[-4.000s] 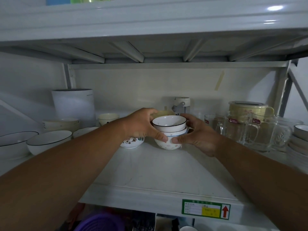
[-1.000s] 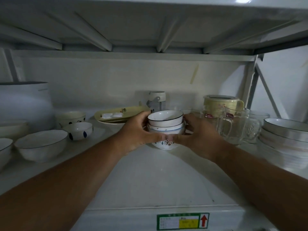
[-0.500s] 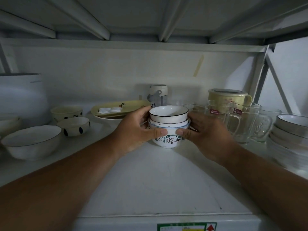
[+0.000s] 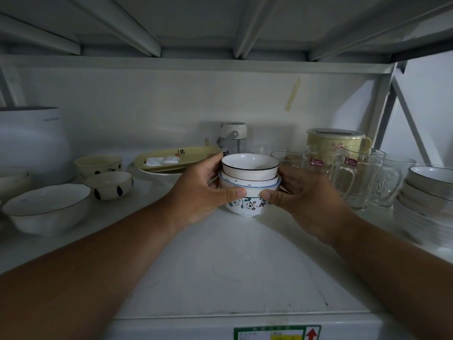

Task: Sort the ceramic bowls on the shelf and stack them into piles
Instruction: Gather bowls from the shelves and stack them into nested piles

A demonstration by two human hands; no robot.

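Stacked bowls (image 4: pixel 249 179): glazed ceramic, glossy, smooth; lowest carries a printed floral pattern. Shelf (image 4: pixel 235 266): painted metal, matt white, lightly scuffed. Mugs (image 4: pixel 348 175): clear pressed glass, glossy, embossed. Lidded cup (image 4: pixel 335 141): pale yellow, looks plastic, semi-matt. Label (image 4: pixel 277 333): printed paper.

Both hands are wrapped around a little stack of bowls (image 4: pixel 249 182) mid-shelf: left hand (image 4: pixel 203 192) on one side, right hand (image 4: pixel 304 197) on the other, thumbs nearly meeting across the front. The top bowl (image 4: pixel 250 165) has a dark rim, the bottom bowl (image 4: pixel 246 204) a flower pattern, and it sits on the white shelf (image 4: pixel 232 266). Off to the left are two spotted bowls (image 4: pixel 110 185) and a big white bowl (image 4: pixel 49 207). Glass mugs (image 4: pixel 353 177) stand to the right, with another pile of bowls (image 4: pixel 429 192) at the far edge.
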